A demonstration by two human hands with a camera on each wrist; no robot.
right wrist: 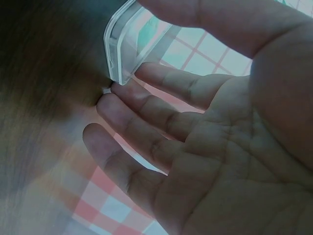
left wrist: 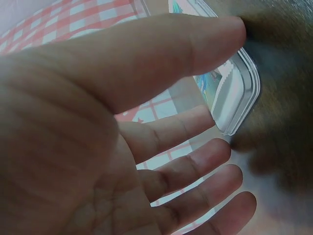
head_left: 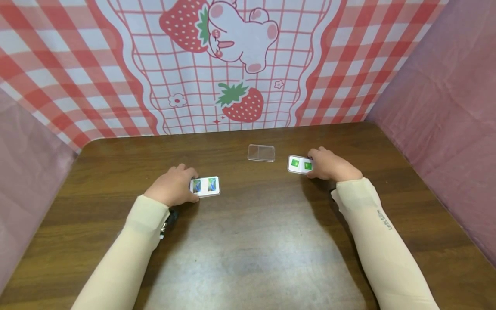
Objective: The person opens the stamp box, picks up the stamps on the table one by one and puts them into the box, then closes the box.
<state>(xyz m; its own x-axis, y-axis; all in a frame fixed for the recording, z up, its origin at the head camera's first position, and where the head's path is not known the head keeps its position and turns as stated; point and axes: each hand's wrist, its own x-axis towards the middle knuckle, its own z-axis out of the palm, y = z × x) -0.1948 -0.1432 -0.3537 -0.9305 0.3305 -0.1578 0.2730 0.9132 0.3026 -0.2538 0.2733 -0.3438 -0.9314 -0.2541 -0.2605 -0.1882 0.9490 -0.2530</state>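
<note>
My left hand (head_left: 172,186) pinches one end of a flat clear plastic case (head_left: 212,186) holding a white card with two small blue-and-green pictures. In the left wrist view, the thumb lies across this case (left wrist: 237,98) and the index fingertip meets its opposite edge; the other fingers extend loosely. On the right, my right hand (head_left: 327,164) pinches the end of a similar case (head_left: 294,164) showing two green pictures. Its thumb and index finger are at opposite edges of the case (right wrist: 124,54) in the right wrist view. Both cases appear to lie on the table.
A see-through rectangular plastic piece (head_left: 261,153) lies on the brown wooden table (head_left: 240,241), between the hands and farther back. Behind the table hangs a red-and-white checked cloth (head_left: 345,77) with strawberries. Pink cloth (head_left: 434,99) borders the sides.
</note>
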